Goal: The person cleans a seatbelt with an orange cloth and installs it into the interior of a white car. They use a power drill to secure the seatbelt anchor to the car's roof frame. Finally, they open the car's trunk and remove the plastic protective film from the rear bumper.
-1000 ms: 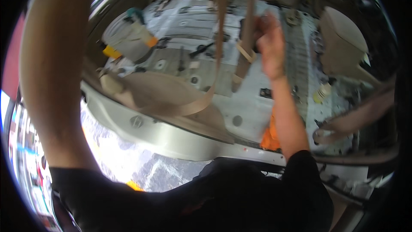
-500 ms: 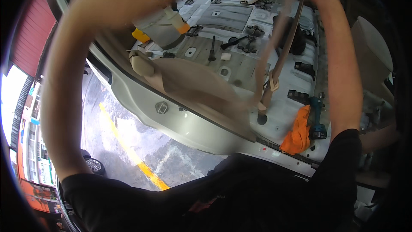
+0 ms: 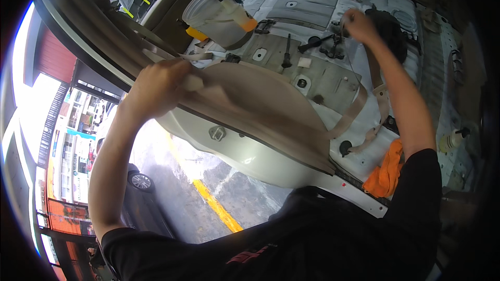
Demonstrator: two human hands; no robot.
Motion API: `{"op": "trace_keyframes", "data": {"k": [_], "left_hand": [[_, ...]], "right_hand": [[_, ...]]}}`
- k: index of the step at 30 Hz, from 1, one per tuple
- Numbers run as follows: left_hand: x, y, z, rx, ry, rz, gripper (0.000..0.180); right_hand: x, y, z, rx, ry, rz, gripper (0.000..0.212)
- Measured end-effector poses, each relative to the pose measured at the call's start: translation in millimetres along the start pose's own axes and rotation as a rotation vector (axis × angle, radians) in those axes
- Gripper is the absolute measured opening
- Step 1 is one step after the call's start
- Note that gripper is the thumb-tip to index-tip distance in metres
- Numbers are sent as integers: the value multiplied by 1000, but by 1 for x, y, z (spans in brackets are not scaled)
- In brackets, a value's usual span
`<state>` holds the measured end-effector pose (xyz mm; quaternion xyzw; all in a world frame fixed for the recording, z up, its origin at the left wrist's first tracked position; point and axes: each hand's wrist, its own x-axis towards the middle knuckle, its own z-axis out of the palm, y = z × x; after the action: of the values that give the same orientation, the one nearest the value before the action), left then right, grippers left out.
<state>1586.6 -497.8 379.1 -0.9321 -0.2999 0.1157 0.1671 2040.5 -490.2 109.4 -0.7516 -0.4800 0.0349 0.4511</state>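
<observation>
My left hand is closed at the beige trim panel beside the door opening. A pale beige piece shows at its fingers; what they grip is hidden. My right hand is a closed fist above the bare car floor, at a beige seat belt whose webbing runs up behind my forearm. Lower down, the belt loops across the floor beside the trim. Close to the right hand are a dark round bundle and a black tool.
A clear bucket holds a spray bottle with orange liquid. A long black screwdriver-like tool and a small white block lie on the floor. An orange cloth rests by the sill. Another bottle stands far right.
Both hands have come down from the top of the view. My left hand has reached the trim, and my right hand is lower over the floor. The seat belt now hangs lower, looped.
</observation>
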Motion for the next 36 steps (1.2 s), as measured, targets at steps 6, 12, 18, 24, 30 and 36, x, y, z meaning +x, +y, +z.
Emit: {"op": "trace_keyframes", "data": {"k": [6,12,18,24,30,36], "left_hand": [[32,-31,-28,-360,129,67,27],[62,-45,-97,-471,244,-31,45],[74,-20,-161,-769,467,54,42],[73,-50,-176,-767,342,165,48],[69,-63,-167,-753,293,221,41],[63,-39,-136,-782,700,149,55]], "right_hand": [[-37,-31,63,-175,-589,-249,56],[-56,-207,31,944,-238,-367,40],[-102,-302,-6,1344,-330,-454,38],[-55,-347,9,1564,-231,-417,36],[-48,-365,11,1784,-97,-522,21],[-46,-361,0,1659,-26,-528,21]]}}
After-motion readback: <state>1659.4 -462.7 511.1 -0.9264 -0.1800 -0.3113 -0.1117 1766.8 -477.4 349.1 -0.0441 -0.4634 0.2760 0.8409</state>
